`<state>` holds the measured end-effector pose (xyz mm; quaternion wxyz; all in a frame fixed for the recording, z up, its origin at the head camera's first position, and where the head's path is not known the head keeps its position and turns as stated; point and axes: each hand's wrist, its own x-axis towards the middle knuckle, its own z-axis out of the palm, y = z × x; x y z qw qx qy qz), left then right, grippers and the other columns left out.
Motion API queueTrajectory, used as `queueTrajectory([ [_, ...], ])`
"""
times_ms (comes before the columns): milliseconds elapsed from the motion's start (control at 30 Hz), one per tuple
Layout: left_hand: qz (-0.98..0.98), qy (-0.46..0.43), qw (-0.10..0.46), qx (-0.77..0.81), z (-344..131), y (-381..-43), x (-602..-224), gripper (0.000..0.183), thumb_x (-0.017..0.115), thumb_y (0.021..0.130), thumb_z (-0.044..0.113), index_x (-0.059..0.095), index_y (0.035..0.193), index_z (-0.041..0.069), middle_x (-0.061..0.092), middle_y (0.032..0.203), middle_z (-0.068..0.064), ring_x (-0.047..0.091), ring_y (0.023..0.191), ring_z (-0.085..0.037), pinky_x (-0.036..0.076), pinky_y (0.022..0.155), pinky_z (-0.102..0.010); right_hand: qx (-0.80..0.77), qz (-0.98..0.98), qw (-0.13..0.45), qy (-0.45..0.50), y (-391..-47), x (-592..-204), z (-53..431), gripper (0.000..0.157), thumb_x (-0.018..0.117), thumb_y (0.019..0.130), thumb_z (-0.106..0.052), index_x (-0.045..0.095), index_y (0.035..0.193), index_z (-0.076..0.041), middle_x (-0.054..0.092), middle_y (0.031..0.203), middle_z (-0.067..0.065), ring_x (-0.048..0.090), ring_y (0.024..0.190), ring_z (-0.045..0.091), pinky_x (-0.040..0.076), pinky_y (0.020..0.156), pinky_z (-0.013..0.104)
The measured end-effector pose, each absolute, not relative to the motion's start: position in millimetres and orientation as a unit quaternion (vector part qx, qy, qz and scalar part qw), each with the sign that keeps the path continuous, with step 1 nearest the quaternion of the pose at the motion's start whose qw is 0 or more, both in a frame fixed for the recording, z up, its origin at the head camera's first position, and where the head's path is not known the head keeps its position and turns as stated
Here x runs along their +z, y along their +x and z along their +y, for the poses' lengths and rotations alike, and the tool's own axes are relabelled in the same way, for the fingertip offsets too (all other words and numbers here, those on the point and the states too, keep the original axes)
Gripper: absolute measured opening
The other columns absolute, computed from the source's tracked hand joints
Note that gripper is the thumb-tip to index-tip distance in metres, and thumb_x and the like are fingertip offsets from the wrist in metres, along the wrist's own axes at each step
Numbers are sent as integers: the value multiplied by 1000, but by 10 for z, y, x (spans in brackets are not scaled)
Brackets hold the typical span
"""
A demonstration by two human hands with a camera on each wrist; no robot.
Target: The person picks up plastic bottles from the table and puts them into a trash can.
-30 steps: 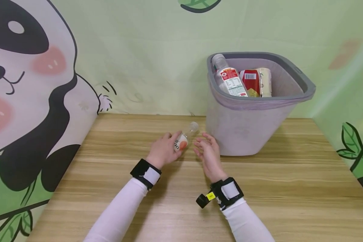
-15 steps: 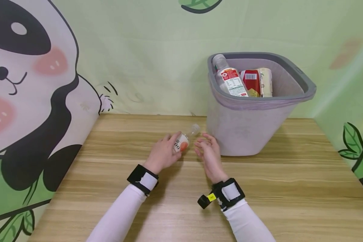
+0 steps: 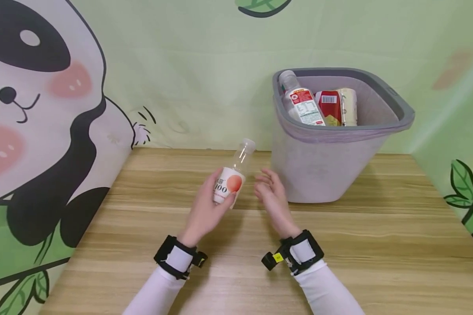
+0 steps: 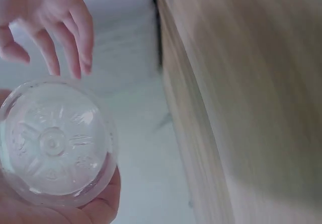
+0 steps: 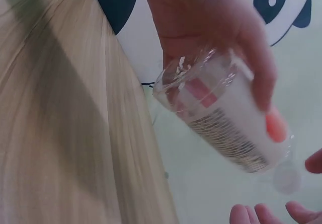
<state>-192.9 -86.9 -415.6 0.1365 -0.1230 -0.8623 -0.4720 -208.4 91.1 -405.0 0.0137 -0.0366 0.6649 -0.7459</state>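
My left hand (image 3: 205, 208) grips a clear plastic bottle (image 3: 229, 183) round its white label, which bears an orange fruit picture. The bottle is tilted, its capped neck pointing up and to the right, and it is raised off the table. In the left wrist view the round base of the bottle (image 4: 53, 142) faces the camera. To the right of the bottle is my right hand (image 3: 273, 199), fingers loosely bent and holding nothing. A gap separates it from the bottle, and its fingertips (image 5: 261, 214) show low in the right wrist view.
A grey waste bin (image 3: 315, 166) with a liner stands at the back right, close to my right hand. Inside lie another clear bottle (image 3: 305, 103), a red package (image 3: 330, 107) and a cream-coloured container (image 3: 347, 106). The wooden table (image 3: 236, 280) meets a panda-printed backdrop (image 3: 197, 87).
The bottle lay low on the table; my left hand has lifted it and turned its neck more upright. My right hand has hardly moved.
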Motion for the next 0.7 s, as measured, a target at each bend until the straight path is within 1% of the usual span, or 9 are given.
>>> queueTrajectory([
  [100, -825, -120, 131, -536, -816, -1807, -4066, 69, 65, 89, 17, 29, 146, 6, 53, 124, -16, 57, 82, -23, 53, 60, -33, -740, 670, 24, -58, -2074, -4014, 900, 52, 52, 92, -12, 34, 142, -10, 44, 134, 19, 47, 120, 35, 43, 101, 41],
  [167, -805, -115, 125, -568, -785, -1753, -4038, 68, 64, 90, 16, 28, 147, 7, 53, 123, -17, 58, 80, -25, 54, 58, -35, -740, 668, 35, -68, -2069, -3997, 886, 53, 51, 94, -14, 32, 143, -10, 43, 136, 19, 46, 122, 36, 42, 101, 43],
  [200, -795, -109, 118, -585, -772, -1727, -4029, 67, 63, 90, 17, 28, 147, 11, 52, 124, -16, 59, 79, -25, 55, 57, -35, -741, 666, 41, -74, -2068, -3991, 879, 54, 50, 95, -15, 31, 144, -10, 42, 137, 20, 45, 122, 37, 42, 101, 45],
  [300, -773, -101, 104, -617, -744, -1719, -4094, 66, 62, 91, 25, 27, 147, 24, 51, 123, -12, 60, 78, -25, 55, 55, -36, -744, 660, 60, -84, -2058, -3973, 863, 55, 49, 97, -20, 28, 147, -12, 45, 135, 18, 48, 121, 33, 43, 100, 45],
  [367, -764, -102, 99, -630, -723, -1697, -4099, 65, 62, 91, 28, 27, 146, 29, 51, 122, -10, 60, 79, -26, 56, 55, -36, -744, 658, 67, -93, -2047, -3963, 856, 57, 48, 97, -22, 25, 148, -12, 45, 135, 17, 48, 121, 31, 43, 100, 45],
  [400, -760, -104, 98, -634, -714, -1689, -4104, 65, 62, 91, 29, 27, 146, 30, 51, 122, -11, 60, 80, -27, 56, 55, -37, -746, 655, 69, -99, -2041, -3958, 853, 58, 48, 98, -22, 24, 149, -13, 44, 135, 18, 48, 121, 30, 42, 101, 46],
  [600, -764, -114, 108, -626, -649, -1672, -4129, 63, 61, 92, 31, 28, 146, 28, 52, 119, -10, 60, 83, -26, 55, 60, -36, -737, 659, 68, -135, -2015, -3939, 849, 60, 48, 98, -25, 19, 151, -21, 46, 131, 18, 47, 120, 29, 38, 103, 48],
  [700, -775, -123, 117, -608, -615, -1654, -4121, 61, 59, 93, 27, 29, 146, 22, 51, 125, -10, 59, 93, -25, 55, 69, -37, -725, 668, 64, -154, -2012, -3940, 857, 63, 49, 98, -25, 16, 151, -22, 47, 132, 17, 49, 118, 29, 38, 101, 47],
])
